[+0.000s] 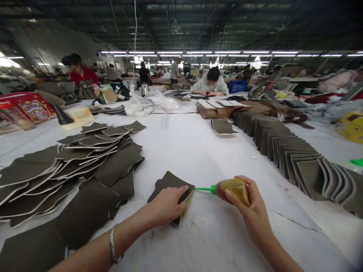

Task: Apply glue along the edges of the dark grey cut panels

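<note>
In the head view, my left hand presses down on a dark olive-grey padded panel. Its index finger stretches along the top and the thumb rests by the right edge, where a pale, yellowish underside shows. My right hand is wrapped round a squeeze bottle of amber liquid, which looks like glue. The bottle lies tilted almost flat, and the tip of its thin green nozzle meets the panel's right corner. Part of the panel is hidden under my left hand.
A loose heap of similar panels spreads on the left. On the right, a long row of overlapping panels runs along the white table. Brown stacked pieces and plastic bags lie farther back. A co-worker sits opposite.
</note>
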A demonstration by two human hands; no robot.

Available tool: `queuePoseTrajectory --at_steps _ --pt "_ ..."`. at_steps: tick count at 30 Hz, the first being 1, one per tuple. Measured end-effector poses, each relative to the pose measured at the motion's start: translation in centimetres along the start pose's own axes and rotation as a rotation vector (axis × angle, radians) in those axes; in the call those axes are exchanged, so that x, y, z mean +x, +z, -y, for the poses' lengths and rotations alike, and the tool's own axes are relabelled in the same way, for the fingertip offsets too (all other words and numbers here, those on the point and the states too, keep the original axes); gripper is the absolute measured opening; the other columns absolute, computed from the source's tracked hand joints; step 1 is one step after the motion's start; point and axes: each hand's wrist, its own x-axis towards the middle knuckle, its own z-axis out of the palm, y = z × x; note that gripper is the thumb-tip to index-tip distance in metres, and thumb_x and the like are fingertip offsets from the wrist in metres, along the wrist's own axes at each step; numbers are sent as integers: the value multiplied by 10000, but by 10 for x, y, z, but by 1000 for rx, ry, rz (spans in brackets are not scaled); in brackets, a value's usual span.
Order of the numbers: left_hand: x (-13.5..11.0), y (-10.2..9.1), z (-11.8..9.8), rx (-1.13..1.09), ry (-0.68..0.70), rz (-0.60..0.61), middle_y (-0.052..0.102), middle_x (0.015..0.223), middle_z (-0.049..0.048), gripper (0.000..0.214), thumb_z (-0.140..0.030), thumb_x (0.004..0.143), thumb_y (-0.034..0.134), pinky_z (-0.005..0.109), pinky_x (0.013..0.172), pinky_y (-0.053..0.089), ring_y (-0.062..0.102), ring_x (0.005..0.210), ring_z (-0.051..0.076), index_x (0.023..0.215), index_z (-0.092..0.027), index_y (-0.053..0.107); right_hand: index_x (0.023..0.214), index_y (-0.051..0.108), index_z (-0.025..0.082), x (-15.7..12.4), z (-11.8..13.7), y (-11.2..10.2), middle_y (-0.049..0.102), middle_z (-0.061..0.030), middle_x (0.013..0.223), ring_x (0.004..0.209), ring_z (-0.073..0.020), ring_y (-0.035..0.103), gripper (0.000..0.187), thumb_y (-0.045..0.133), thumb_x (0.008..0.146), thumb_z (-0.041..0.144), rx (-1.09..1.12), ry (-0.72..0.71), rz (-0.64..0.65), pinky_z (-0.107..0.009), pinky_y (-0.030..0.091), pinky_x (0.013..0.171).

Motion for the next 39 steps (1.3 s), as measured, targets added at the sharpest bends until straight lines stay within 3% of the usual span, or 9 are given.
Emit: queuePoseTrajectory --at_steps 5,14,19,26,28,30,33,36,39 --pt "2 1 1 25 5 -10 661 1178 116 576 -241 790 424 386 858 487 634 1025 306 1359 -184 498 1151 468 289 -5 -5 -1 582 -18 984 888 -263 579 545 714 730 532 -52 15 -15 -423 462 817" --pt "-2 -2 -3 36 -11 -6 635 1227 101 595 -240 792 429 350 873 471 619 1056 281 1384 -185 457 1121 456 276 -39 13 6 613 15 857 798 -226 578 514 681 747 547 11 205 223 -337 437 750" --pt "-3 -3 -6 47 -26 -9 655 1181 109 598 -244 793 424 360 854 467 623 1030 290 1387 -178 454 1095 486 263 -53 27 6 646 2 840 803 -231 587 516 724 713 515 144 330 194 -336 470 738" --pt "-2 3 0 -146 -50 -15 687 727 20 545 -300 815 456 278 656 442 637 680 216 1350 -203 491 998 671 201 -35 17 -8 708 -82 994 872 -262 667 342 708 747 431 595 592 154 -348 565 715" --pt "-2 2 6 -203 -70 -81 663 723 6 470 -345 836 460 264 638 431 615 656 191 1279 -217 550 966 701 202 -27 10 -16 710 -94 1016 843 -265 685 318 719 730 415 703 645 45 -358 587 688" --pt "1 -3 15 -147 -125 -258 658 858 30 422 -350 848 465 268 698 429 610 748 186 1231 -213 575 950 710 197 -19 5 -24 709 -106 991 784 -243 693 319 723 718 415 813 678 -31 -325 594 658" --pt "8 -17 34 53 -281 -486 600 1083 102 476 -345 829 512 296 795 410 582 930 213 1268 -161 516 1010 704 157 -8 4 -37 692 -140 961 768 -209 687 394 694 734 438 1010 715 -28 -250 582 658" --pt "17 -28 52 -17 -361 -364 622 890 53 375 -310 724 613 262 678 395 583 810 192 1065 -154 591 1070 696 136 -1 2 -49 678 -148 945 758 -183 676 461 683 734 453 1232 769 -36 -219 575 669" --pt "27 -34 62 -444 -373 -144 463 553 -56 186 -299 632 644 204 452 238 404 476 91 729 -170 552 1069 702 155 2 -5 -55 680 -137 952 780 -177 674 432 684 751 447 1405 781 -19 -228 577 694"
